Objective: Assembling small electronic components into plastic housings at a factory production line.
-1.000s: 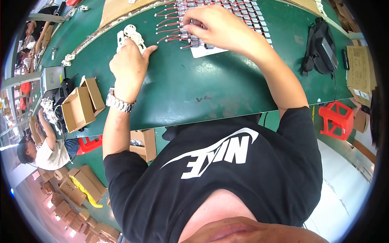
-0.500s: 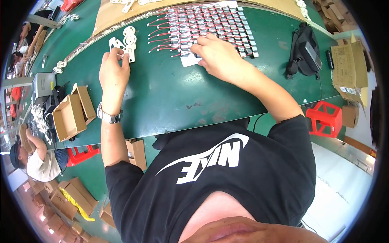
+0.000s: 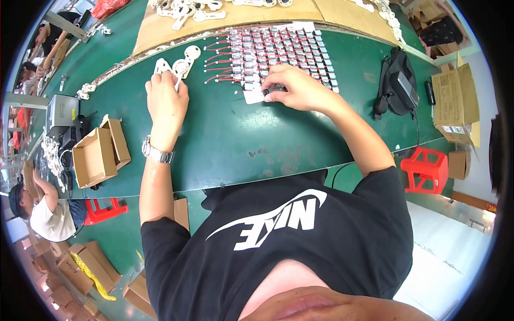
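My left hand point(image 3: 167, 104), a metal-band watch on its wrist, has its fingers closed over the near end of a white plastic part point(image 3: 181, 69). Other white parts with round ends, such as the white disc-ended piece point(image 3: 192, 52), lie against it. Further right, my right hand point(image 3: 302, 88) pinches a small black piece point(image 3: 274, 90) between thumb and fingers; its exact kind is unclear. That hand is over the near edge of a dense grid of small silver blocks point(image 3: 251, 51) with red wires and white plugs. Under the grid, a white sheet point(image 3: 254, 97) shows.
Cardboard at the table's far side point(image 3: 230, 21) bears several white plastic parts. A black bag point(image 3: 397, 85) and an open carton point(image 3: 455, 96) are at the right. Cardboard trays point(image 3: 95, 158) stand at the left, with a seated person point(image 3: 51, 214) beyond. A red stool point(image 3: 425, 170) is below the right edge.
My right hand has drawn back slightly from the grid, and a black piece now shows in its fingers. My left hand's fingers have turned over the white part. The view has shifted a little.
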`<state>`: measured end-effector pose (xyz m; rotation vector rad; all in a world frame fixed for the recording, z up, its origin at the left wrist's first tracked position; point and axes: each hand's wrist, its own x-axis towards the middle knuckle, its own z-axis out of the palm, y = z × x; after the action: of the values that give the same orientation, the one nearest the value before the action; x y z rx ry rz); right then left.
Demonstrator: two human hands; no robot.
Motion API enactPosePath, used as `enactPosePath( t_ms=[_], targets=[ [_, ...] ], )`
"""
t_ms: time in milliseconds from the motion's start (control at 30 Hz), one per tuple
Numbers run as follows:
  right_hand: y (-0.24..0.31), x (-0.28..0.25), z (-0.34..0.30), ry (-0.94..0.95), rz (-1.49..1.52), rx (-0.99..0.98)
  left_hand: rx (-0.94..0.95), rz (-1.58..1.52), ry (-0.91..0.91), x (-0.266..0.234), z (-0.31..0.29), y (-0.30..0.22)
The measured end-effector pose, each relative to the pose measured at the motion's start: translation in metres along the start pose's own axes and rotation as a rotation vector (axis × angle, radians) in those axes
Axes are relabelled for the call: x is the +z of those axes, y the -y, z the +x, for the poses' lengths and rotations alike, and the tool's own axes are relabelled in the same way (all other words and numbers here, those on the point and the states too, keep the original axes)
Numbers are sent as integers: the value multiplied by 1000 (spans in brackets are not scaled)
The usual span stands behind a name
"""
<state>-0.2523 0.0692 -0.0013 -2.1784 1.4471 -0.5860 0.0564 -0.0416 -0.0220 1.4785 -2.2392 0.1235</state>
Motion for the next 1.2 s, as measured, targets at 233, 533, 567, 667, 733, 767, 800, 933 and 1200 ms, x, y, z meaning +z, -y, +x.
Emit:
enactPosePath(
  t_ms=[233, 533, 567, 667, 733, 767, 800, 933, 1200],
  targets=[
    [14, -26, 7, -322, 156, 35, -90, -299, 67, -38, 16, -16],
    [53, -31, 35, -511, -319, -317, 276, -495, -126, -40, 21, -50],
    [54, -31, 35, -462, -372, -291, 363, -470, -152, -39, 22, -50],
    [53, -30, 35, -458, -431, -328, 362, -460, -149, -41, 21, -54],
    [53, -30, 35, -452, -442, -331, 372, -454, -150, -39, 21, -54],
    [54, -29, 36, -447, -455, -333, 384, -448, -151, -39, 20, -53],
    [55, -29, 36, -446, -453, -334, 382, -447, -150, -39, 19, -54],
    [64, -33, 35, -435, -463, -256, 382, -382, -141, -43, 18, -56],
    [70, -33, 38, -348, -480, -269, 418, -318, -158, -41, 17, -58]
  ],
)
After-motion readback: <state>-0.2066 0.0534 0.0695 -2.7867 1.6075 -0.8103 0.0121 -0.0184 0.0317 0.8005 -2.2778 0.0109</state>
